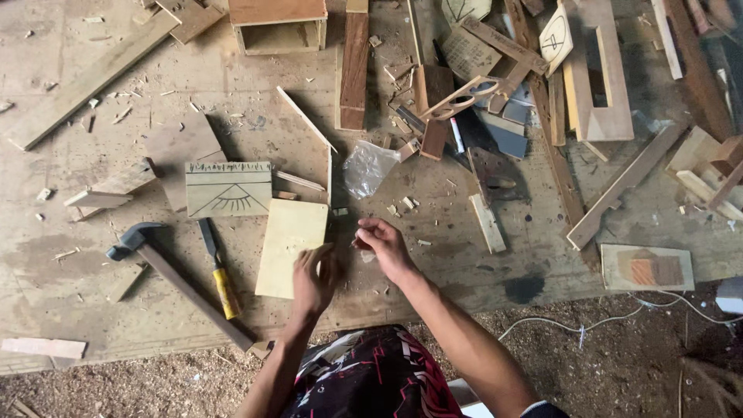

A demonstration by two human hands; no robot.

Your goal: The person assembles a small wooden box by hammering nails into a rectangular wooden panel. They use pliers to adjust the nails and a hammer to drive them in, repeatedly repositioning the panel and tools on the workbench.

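1. Pale yellow board: flat on the workbench, just below a carved panel with a sunburst pattern; its right edge is under the left hand, which seems to steady it.
2. Left hand: fingers spread and resting on the board's edge, clamped on nothing.
3. Right hand: fingertips pinched together on something small and dark, too small to identify.
4. Hammer and yellow-handled chisel: laid just left of the board, within reach.
5. Clear plastic bag: crumpled, above the hands.
6. Surface: worn plywood bench littered with chips, offcuts, slats and a small wooden box.
7. Floor: sawdust, with a white cable.
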